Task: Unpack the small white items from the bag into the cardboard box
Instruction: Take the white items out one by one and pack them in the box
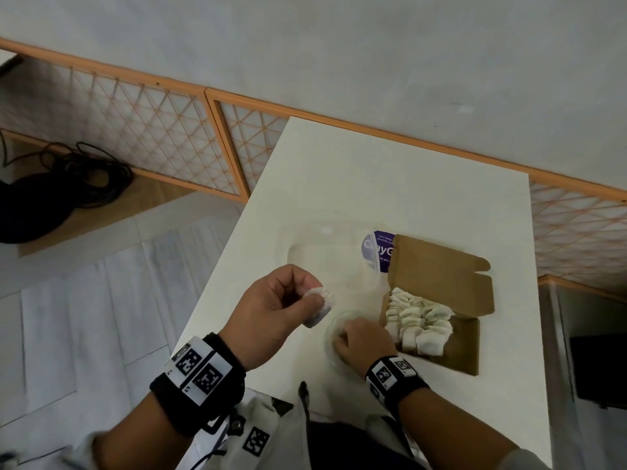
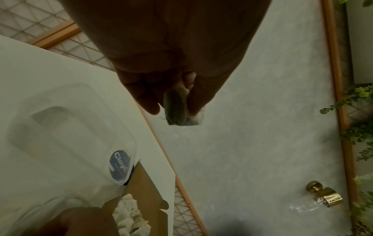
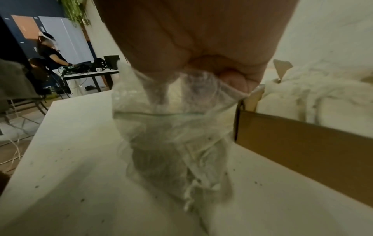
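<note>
My left hand (image 1: 288, 301) is raised above the table's left part and pinches a small white sachet (image 1: 320, 308) between thumb and fingers; the left wrist view shows the same sachet (image 2: 181, 110) hanging below the fingertips. My right hand (image 1: 356, 337) grips the gathered top of a clear plastic bag (image 3: 173, 137) that stands on the table just left of the cardboard box (image 1: 441, 300). The box lies open, its lid folded back, and holds several white sachets (image 1: 420, 320) in rows. What remains inside the bag is blurred.
A clear plastic lid or container with a purple round label (image 1: 380, 252) lies behind the hands, touching the box's flap. The white table (image 1: 390, 184) has bare surface at the back. A coil of black cable (image 1: 68, 184) lies on the floor to the left.
</note>
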A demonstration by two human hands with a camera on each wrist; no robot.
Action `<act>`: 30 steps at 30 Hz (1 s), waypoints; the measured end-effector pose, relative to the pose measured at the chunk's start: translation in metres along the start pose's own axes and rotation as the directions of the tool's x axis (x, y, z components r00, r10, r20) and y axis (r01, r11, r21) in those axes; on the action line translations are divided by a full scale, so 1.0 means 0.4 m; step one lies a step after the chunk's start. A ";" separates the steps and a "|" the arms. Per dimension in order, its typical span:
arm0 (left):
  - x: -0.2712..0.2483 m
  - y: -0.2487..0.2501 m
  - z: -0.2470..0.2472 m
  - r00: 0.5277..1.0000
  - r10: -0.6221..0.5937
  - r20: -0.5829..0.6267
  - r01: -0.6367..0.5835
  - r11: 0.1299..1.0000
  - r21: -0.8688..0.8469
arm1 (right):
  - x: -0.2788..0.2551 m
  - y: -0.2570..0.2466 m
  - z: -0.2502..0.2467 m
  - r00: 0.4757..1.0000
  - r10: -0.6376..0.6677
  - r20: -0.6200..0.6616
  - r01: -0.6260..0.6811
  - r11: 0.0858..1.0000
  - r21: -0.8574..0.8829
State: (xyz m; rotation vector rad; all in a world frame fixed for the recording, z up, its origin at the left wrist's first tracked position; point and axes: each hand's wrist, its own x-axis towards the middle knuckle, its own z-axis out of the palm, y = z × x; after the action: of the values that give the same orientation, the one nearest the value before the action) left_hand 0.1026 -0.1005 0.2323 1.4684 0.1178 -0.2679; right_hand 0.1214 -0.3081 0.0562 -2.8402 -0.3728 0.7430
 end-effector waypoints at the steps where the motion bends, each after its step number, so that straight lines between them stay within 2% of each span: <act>1: -0.002 -0.003 -0.004 1.000 -0.005 -0.002 0.005 1.000 0.005 | 0.006 -0.004 0.004 1.000 0.000 -0.007 0.000 1.000 -0.023; 5: -0.005 -0.013 -0.016 1.000 -0.017 -0.010 0.017 1.000 0.016 | 0.017 -0.004 0.001 1.000 0.002 0.030 0.000 0.998 -0.058; 8: 0.002 -0.020 -0.025 1.000 -0.026 -0.016 0.027 0.999 0.033 | -0.003 0.001 -0.034 0.999 0.032 0.019 -0.033 0.998 0.045; 10: 0.011 -0.026 -0.029 0.999 -0.050 -0.012 0.050 0.997 0.051 | -0.033 0.008 -0.078 0.998 0.057 -0.036 -0.051 0.985 0.164; 14: 0.030 -0.031 -0.026 0.994 -0.107 -0.003 0.106 0.984 0.143 | -0.109 0.025 -0.189 0.985 0.023 -0.170 0.040 0.932 0.360; 20: 0.061 -0.036 -0.007 0.981 -0.129 0.146 0.072 0.936 0.345 | -0.217 0.035 -0.356 0.961 -0.030 -0.276 0.172 0.844 0.509; 22: 0.071 -0.033 0.002 0.971 -0.121 0.206 0.040 0.931 0.362 | -0.252 0.036 -0.399 0.950 -0.019 -0.313 0.200 0.804 0.560; 26: 0.093 -0.031 0.025 0.942 -0.044 0.332 -0.128 0.869 0.479 | -0.297 0.033 -0.455 0.925 0.030 -0.379 0.249 0.706 0.663; 30: 0.115 -0.017 0.079 0.902 -0.054 0.428 -0.222 0.791 0.570 | -0.318 0.031 -0.489 0.906 0.112 -0.407 0.249 0.637 0.729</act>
State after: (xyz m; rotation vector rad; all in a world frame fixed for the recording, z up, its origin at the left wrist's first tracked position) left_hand 0.1426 -0.1372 0.2177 2.0149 -0.4358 -0.5868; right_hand 0.1144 -0.3779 0.2793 -2.0371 -0.0527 0.1585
